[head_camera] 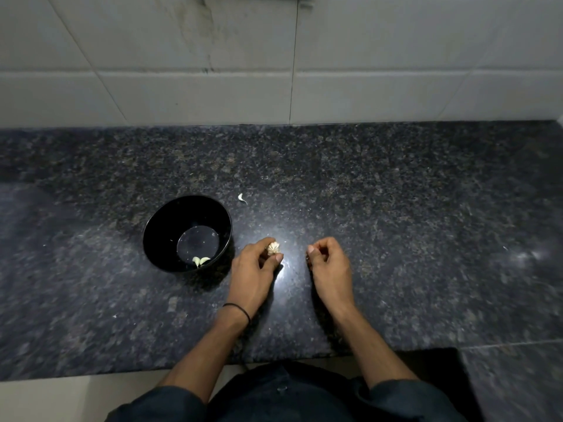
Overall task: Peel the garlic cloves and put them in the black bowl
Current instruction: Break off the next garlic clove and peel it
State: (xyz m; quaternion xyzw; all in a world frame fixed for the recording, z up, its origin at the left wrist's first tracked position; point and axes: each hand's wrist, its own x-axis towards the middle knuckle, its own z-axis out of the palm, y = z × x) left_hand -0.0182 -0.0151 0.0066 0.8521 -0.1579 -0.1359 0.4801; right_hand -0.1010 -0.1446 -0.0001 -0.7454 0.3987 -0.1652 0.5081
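The black bowl (158, 233) stands on the dark granite counter, left of my hands. Two peeled pale cloves (200, 261) lie at its bottom near the front wall. My left hand (254, 269) is just right of the bowl and pinches a small pale garlic bulb piece (273, 248) between thumb and fingers. My right hand (329, 263) is a short way to the right, fingers curled with thumb and fingertips pressed together; whether something small is held there is too small to tell.
A small white scrap of garlic skin (242, 198) lies on the counter (396, 193) behind the bowl. A white tiled wall (274, 71) rises at the back. The counter's front edge runs just before my body.
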